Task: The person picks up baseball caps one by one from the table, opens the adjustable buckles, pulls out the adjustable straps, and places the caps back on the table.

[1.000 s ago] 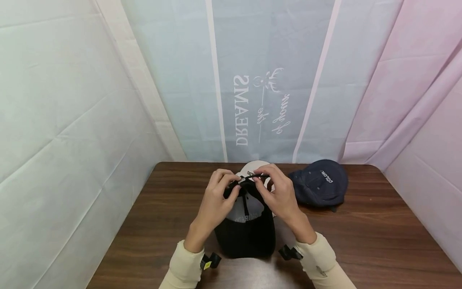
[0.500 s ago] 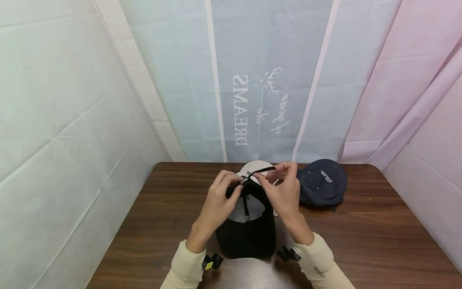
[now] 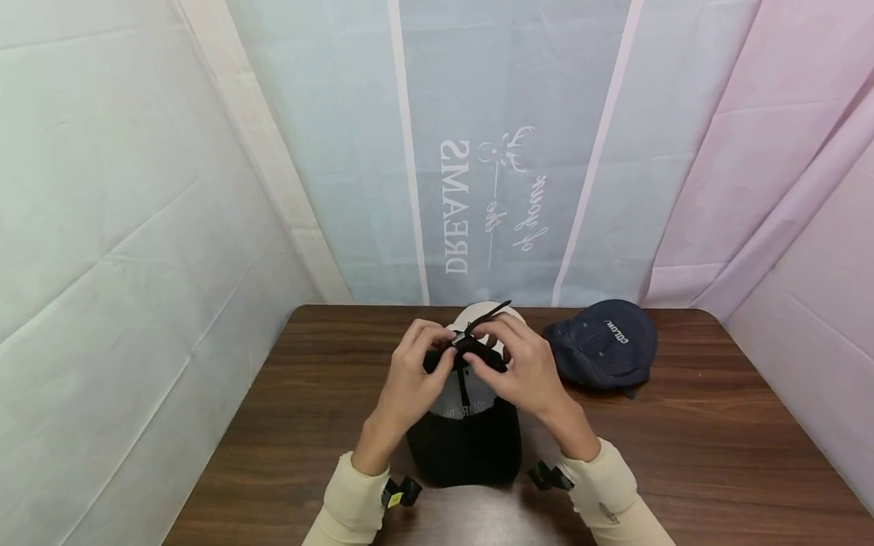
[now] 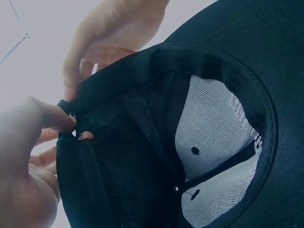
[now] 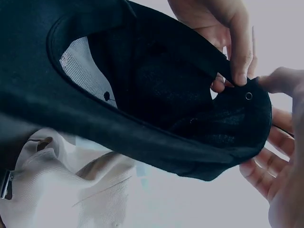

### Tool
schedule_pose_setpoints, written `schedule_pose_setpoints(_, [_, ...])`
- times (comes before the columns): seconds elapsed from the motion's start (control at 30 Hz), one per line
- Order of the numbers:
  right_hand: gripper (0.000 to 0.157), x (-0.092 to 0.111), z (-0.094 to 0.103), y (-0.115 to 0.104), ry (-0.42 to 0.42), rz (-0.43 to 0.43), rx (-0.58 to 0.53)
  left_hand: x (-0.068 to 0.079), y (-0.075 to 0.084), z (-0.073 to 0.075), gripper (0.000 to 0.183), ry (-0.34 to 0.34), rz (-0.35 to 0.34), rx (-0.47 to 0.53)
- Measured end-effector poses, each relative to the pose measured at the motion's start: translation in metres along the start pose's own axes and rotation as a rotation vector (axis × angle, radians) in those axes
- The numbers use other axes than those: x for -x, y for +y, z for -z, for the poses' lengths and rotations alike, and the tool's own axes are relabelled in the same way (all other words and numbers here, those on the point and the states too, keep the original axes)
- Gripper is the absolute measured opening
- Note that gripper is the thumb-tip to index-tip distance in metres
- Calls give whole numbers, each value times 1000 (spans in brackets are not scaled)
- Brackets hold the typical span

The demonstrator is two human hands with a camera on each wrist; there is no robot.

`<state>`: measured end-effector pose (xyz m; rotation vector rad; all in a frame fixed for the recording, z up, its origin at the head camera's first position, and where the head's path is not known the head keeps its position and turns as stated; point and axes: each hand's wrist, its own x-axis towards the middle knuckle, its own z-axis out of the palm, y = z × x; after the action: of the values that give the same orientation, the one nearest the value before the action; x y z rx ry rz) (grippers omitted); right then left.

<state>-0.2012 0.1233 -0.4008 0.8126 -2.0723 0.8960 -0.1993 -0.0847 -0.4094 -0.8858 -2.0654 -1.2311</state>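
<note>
Pinches the black cap (image 3: pixel 464 451) by its rear band (image 5: pixel 254 109) with left hand (image 3: pixel 411 375) and right hand (image 3: pixel 527 371), nearer than the white cap (image 3: pixel 473 312), left of the navy cap (image 3: pixel 604 349).

Left grip (image 3: pixel 413 375) pinching; right grip (image 3: pixel 526 368) pinching, just beside; forearms (image 3: pixel 351 497) angled inward

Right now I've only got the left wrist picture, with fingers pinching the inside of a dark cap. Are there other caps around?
Observer: Yes, the head view shows a navy cap on the table, off to the person's right.
Visitor: Just that one?
Observer: No, a white cap shows partly behind the black cap you're seeing.
Visitor: Does anything poke out of mine, where the fingers are?
Observer: Yes, a thin dark strap juts out beyond the right hand.
</note>
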Motion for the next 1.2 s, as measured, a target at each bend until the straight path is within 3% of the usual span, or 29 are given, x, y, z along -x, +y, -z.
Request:
schedule_pose_setpoints(0.27, [23,0,-2,4,36,43,80,0,1,-2,17,-19,-6,44])
schedule_pose_setpoints(0.7, [22,-1,-5,3,56,146,0,-5,8,-8,8,-8,75,80])
schedule_pose_setpoints(0.9, [9,-1,-7,1,75,170,-13,-5,10,-6,8,-30,95,96])
schedule_pose_setpoints(1.1, [24,0,-9,-1,74,202,46,-4,11,-7,3,-17,80,64])
schedule_pose_setpoints(1.2, [18,0,-10,-1,75,230,71,-4,12,-8,5,-3,62,51])
